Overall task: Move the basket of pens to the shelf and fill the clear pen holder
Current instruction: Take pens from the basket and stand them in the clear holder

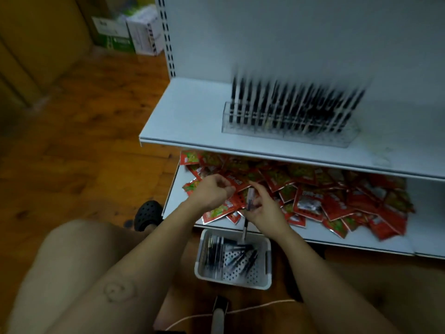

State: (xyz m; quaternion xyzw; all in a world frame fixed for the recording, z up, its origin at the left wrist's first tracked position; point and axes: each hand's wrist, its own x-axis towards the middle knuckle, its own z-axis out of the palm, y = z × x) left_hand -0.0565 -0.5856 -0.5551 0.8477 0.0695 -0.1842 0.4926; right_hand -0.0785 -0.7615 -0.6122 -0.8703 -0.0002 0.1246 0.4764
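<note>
Wooden floor (84, 141), dim room, white shelving unit (289, 39) stood ahead of the crouched person. Upper shelf (192, 116) carried the clear pen holder (289, 135), blurred, packed with upright black pens (289, 102) along most of its length. Lower shelf (175, 196) was strewn with red packets (337, 201). White basket (233, 282) sat on the floor just in front of the lower shelf, not on either shelf, with dark loose pens (231, 256) lying in it. Right hand (265, 210) hovered above the basket, fingers curled round a few held pens (250, 201), one end poking out below the palm. Left hand (212, 192) was just beside it, fingers curled; whether it pinched anything could not be told. Black clog (147, 214) was on the floor at left, cardboard boxes (125, 32) far back.
</note>
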